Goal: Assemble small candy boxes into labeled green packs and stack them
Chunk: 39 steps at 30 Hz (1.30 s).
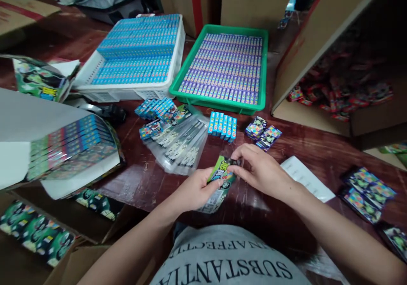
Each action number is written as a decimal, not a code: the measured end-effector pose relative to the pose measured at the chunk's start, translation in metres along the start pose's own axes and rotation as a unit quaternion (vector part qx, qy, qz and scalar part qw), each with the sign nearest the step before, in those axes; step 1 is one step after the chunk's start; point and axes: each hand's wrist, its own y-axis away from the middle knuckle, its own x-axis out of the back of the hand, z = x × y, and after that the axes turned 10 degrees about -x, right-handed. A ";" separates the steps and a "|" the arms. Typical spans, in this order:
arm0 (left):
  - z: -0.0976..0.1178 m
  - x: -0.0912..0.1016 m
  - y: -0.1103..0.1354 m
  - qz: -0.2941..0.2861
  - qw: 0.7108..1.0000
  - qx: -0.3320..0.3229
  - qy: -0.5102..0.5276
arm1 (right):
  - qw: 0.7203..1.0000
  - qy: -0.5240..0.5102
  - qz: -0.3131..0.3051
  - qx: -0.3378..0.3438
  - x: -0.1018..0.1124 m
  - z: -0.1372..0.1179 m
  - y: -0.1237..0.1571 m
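Note:
My left hand [199, 187] is closed on a printed plastic bag [225, 175], its thumb lying across the front. The bag has a green top with bright lettering and a clear lower part that hangs toward my shirt. My right hand [262, 170] pinches the bag's upper right corner, where something dark shows at the fingertips; I cannot tell whether that is part of the bag. Just beyond is a fan of flat clear bags [181, 147]. A short row of small blue boxes [222, 125] stands behind my hands, with dark purple packets [262, 132] to its right.
A white crate [127, 93] of blue boxes and a green tray [219, 103] of purple boxes stand at the back. An open display carton [76, 149] is at left. A large cardboard box [299, 60] with red packets rises at right. A white sheet [307, 179] lies near my right forearm.

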 end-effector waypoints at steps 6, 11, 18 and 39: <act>0.002 -0.018 -0.013 -0.095 0.992 0.047 0.072 | 0.978 0.026 -0.205 0.018 0.047 0.013 0.024; -0.008 -0.026 -0.028 -0.025 0.984 0.113 0.134 | 0.995 -0.062 -0.074 -0.022 0.044 0.026 0.038; -0.018 -0.051 -0.031 0.197 0.971 0.080 0.110 | 0.939 -0.177 0.106 -0.275 -0.054 0.015 0.040; -0.038 -0.019 0.078 0.390 0.897 0.183 0.099 | 0.982 0.114 0.059 -0.140 0.036 0.100 -0.074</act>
